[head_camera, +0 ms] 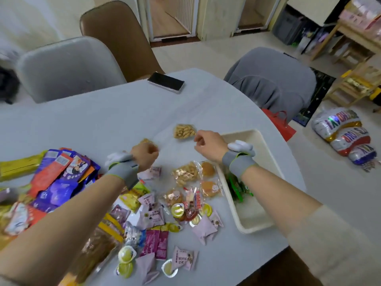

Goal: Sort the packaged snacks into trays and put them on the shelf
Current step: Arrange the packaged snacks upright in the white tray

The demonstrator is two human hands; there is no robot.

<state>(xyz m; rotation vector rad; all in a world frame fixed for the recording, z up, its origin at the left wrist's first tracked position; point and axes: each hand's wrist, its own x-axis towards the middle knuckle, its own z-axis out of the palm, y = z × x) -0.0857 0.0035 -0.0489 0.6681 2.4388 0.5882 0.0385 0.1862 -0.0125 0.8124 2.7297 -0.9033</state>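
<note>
Packaged snacks lie scattered over the grey table (107, 116). My left hand (144, 154) is curled round a small clear packet of brown snacks (146, 141) that peeks out beyond its knuckles. My right hand (209, 144) pinches the edge of a clear bag of peanuts (183, 131) on the table. A second peanut bag (186, 172) and two round cakes (208, 178) lie below the hands. A cream tray (266, 162) on the right holds green packets (237, 186), partly hidden by my right forearm.
Purple and orange packets (59, 178) pile up at the left, with jelly cups (125, 254) and lilac pouches (152, 215) near the front edge. A phone (166, 82) lies at the table's far side. Three chairs surround the table; foil balloons (346, 137) lie on the floor.
</note>
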